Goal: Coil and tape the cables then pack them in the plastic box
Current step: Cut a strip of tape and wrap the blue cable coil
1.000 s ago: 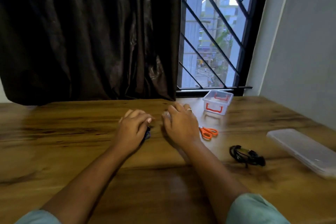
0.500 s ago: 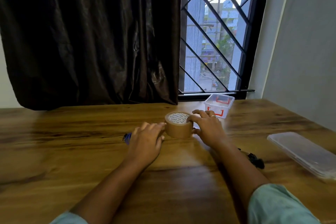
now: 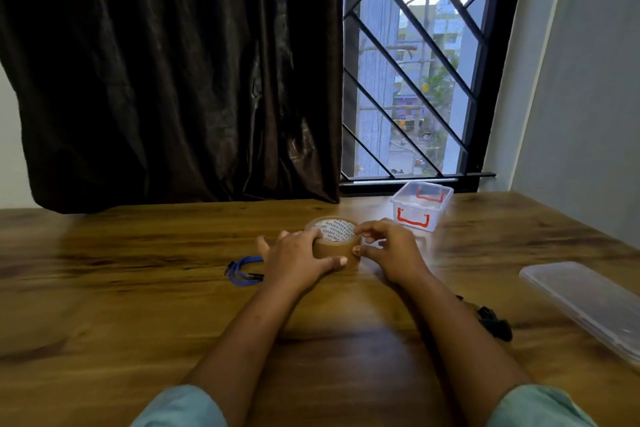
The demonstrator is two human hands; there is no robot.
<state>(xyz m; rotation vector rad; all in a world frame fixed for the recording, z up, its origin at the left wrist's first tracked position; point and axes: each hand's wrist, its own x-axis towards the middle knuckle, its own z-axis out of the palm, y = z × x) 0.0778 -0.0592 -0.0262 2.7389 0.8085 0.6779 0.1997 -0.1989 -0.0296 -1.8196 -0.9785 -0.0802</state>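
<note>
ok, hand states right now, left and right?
Left hand: closed around the side of the brown tape roll, holding it.
Right hand: fingers pinching at the roll's edge, also on the tape.

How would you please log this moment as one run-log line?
left hand: holds tape roll | right hand: picks at it | blue cable: untaped
</note>
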